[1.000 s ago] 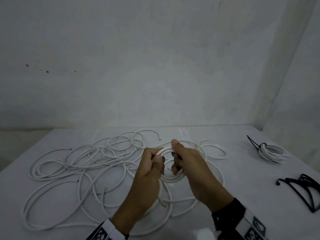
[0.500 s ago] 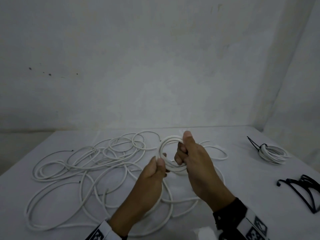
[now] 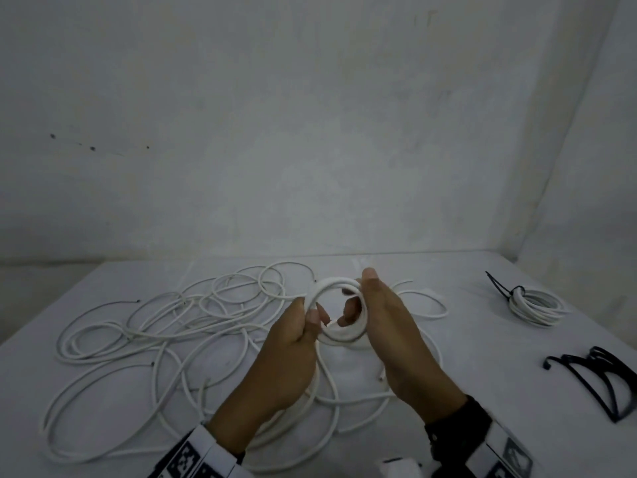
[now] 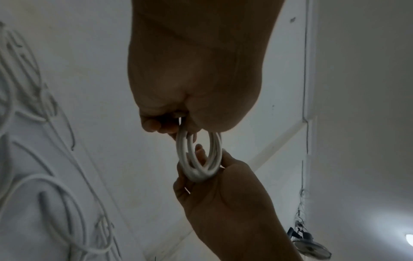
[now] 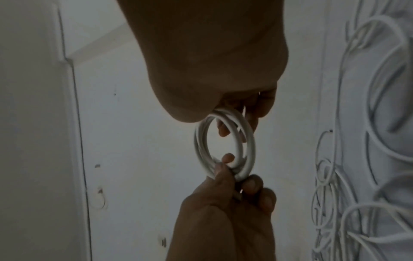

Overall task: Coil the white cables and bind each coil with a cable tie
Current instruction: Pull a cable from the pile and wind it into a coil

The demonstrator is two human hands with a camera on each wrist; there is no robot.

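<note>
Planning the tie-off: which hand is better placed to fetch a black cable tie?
Probably the right hand: the black cable ties lie on its side, while the left hand also grips the coil.

head view: high, looking forward and down across the table (image 3: 482, 339) toward the wall. left wrist view: very close under the left hand (image 4: 194, 70), facing along it. right wrist view: same closeness under the right hand (image 5: 212, 61). all three share the small coil (image 3: 339, 310) held between both hands.
</note>
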